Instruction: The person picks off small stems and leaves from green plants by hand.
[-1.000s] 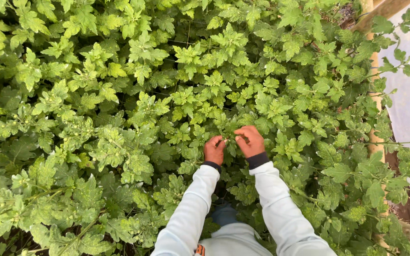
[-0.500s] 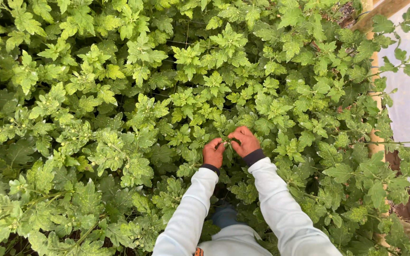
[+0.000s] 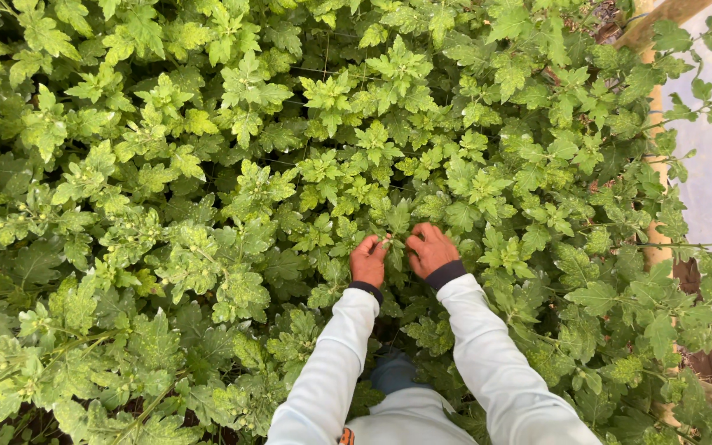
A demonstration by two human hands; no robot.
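Pinching one leafy shoot (image 3: 395, 221) between them, left hand (image 3: 368, 261) and right hand (image 3: 430, 250) curl closed.

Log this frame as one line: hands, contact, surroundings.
left hand: pinching shoot tip | right hand: fingers curled on same shoot | around: dense green plants, wooden post at right

Left hand (image 3: 368, 261), right hand (image 3: 431, 250) — fingers curled; close together.
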